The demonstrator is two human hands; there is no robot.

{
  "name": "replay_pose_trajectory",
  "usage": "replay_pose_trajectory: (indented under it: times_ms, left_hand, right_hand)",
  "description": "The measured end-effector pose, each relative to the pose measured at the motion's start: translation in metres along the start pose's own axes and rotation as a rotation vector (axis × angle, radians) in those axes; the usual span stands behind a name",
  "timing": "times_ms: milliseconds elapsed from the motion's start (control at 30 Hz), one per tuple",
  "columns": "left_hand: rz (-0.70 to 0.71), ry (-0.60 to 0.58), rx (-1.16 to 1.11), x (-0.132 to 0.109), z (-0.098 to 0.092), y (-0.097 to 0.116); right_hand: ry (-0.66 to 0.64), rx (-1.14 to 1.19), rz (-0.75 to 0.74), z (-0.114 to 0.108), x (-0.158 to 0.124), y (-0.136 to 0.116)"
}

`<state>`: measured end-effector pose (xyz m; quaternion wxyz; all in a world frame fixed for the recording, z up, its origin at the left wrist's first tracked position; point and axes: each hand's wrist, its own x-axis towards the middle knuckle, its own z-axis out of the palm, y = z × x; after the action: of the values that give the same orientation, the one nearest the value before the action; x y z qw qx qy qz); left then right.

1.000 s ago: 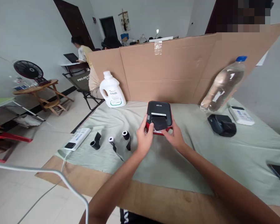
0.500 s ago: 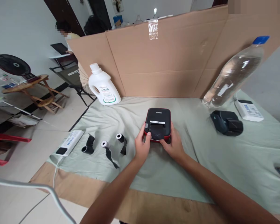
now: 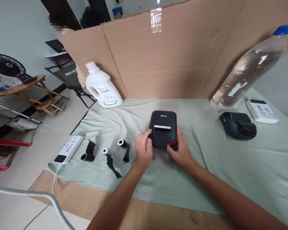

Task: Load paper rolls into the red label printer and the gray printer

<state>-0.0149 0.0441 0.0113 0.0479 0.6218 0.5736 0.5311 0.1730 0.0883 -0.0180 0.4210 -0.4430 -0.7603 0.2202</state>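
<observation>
A black and red portable printer (image 3: pixel 163 119) lies in the middle of the green cloth, a black paper strip (image 3: pixel 160 141) hanging out of its slot over the near edge. My left hand (image 3: pixel 144 149) is closed at the printer's left side, its thumb and fingers at the near left corner. On the right, my right hand (image 3: pixel 182 147) grips the printer's side, thumb at the near edge beside the strip. Left of my hands are a black curled strip (image 3: pixel 89 151), a white roll with a black tail (image 3: pixel 105 151) and another small roll (image 3: pixel 122 143).
A white jug (image 3: pixel 104 88) and a large water bottle (image 3: pixel 251 70) stand before a cardboard screen (image 3: pixel 170 51). Another black printer (image 3: pixel 237 125) and a white box (image 3: pixel 262 110) lie right. A white power strip (image 3: pixel 69 149) with its cable lies left. A person sits behind.
The view has shifted slightly. My left hand has moved a little to the left and down along the printer's corner, and the black strip now hangs straighter over the edge.
</observation>
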Motion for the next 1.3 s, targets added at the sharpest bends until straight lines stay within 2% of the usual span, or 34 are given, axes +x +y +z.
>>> replay_pose_trajectory:
  times_ms: [167, 333, 433, 533, 600, 700, 833, 933, 1133, 1200, 1300]
  left_hand:
    - [0.039, -0.015, -0.019, 0.005, 0.005, -0.006]
    - [0.079, -0.026, -0.009, -0.001, 0.008, -0.012]
    - [0.114, -0.019, 0.012, -0.005, 0.009, -0.013]
    - [0.108, -0.011, 0.016, -0.005, 0.009, -0.012]
    - [0.089, -0.013, 0.008, -0.005, 0.008, -0.011]
    - [0.079, -0.022, -0.006, -0.005, 0.007, -0.010]
    - [0.087, -0.024, -0.015, -0.005, 0.005, -0.009]
    - [0.075, -0.031, -0.026, -0.005, 0.003, -0.009]
    - [0.059, -0.036, -0.043, -0.005, 0.001, -0.007]
    - [0.050, -0.043, -0.043, -0.005, 0.001, -0.006]
    - [0.043, -0.047, -0.049, -0.005, 0.000, -0.006]
  right_hand:
    - [0.005, 0.013, 0.005, 0.001, 0.002, 0.002]
    - [0.030, 0.034, 0.013, 0.001, 0.002, 0.003]
    - [0.065, 0.063, -0.032, -0.013, 0.012, -0.002]
    - [0.096, 0.013, -0.049, -0.035, 0.039, -0.013]
    - [0.006, -0.095, -0.021, -0.047, 0.066, -0.024]
    - [-0.342, -0.314, -0.039, -0.050, 0.111, -0.045]
    - [-0.771, -0.706, -0.020, -0.030, 0.154, -0.077]
    - [-0.944, -0.873, 0.045, -0.015, 0.165, -0.094]
    - [-0.980, -0.916, 0.042, -0.009, 0.166, -0.093]
    - [-0.929, -0.878, 0.053, -0.013, 0.163, -0.090]
    - [-0.783, -0.697, 0.046, -0.024, 0.156, -0.094]
